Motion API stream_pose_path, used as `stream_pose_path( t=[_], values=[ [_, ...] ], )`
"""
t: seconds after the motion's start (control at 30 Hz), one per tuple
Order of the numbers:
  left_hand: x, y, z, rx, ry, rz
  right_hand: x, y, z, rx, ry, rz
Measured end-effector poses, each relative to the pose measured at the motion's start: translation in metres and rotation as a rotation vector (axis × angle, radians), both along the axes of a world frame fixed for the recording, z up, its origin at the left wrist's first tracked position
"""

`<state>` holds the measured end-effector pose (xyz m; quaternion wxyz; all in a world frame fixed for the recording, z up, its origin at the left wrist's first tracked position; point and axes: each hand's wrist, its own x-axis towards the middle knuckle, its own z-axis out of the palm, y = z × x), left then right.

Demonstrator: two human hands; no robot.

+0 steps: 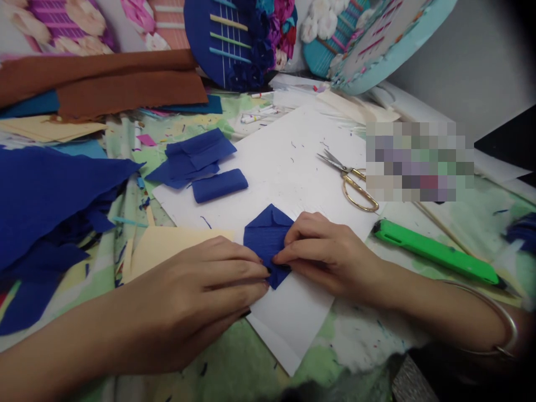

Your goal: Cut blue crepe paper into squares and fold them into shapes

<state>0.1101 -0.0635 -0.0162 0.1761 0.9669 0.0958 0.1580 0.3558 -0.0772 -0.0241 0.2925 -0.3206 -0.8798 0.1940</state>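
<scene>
A small piece of dark blue crepe paper (268,237) lies on a white sheet in front of me, its far corners folded in to a point. My right hand (324,251) pinches its right edge between thumb and fingers. At its lower left edge, my left hand (209,285) has its fingers closed together, the tips pressing on the paper; the left thumb is mostly hidden. Just beyond sit a rolled blue crepe piece (220,185) and some loose folded blue pieces (196,153). Gold-handled scissors (349,176) rest on the white sheet (288,346), blades partly apart.
A green utility knife (435,252) lies beside my right forearm. Large blue crepe paper (50,195) spreads at the left, near a cream sheet (167,245). Brown crepe paper (134,84) and decorated round boards (226,39) line the back. A blurred patch covers something at right.
</scene>
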Motion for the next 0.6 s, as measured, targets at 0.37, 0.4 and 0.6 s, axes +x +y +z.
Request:
stream_pose_path(
  t=[0.37,0.4,0.6],
  values=[
    [0.0045,-0.0017,0.0014,0.011,0.074,0.000,0.0001,-0.0003,0.0006,-0.006,0.001,-0.002],
    [0.0045,-0.0023,0.0018,0.018,0.077,0.002,-0.0001,-0.0002,0.0005,-0.005,0.001,-0.002],
    [0.0056,-0.0071,0.0009,0.012,0.032,0.065,0.0001,-0.0001,-0.0002,-0.006,0.002,-0.007]
  ],
)
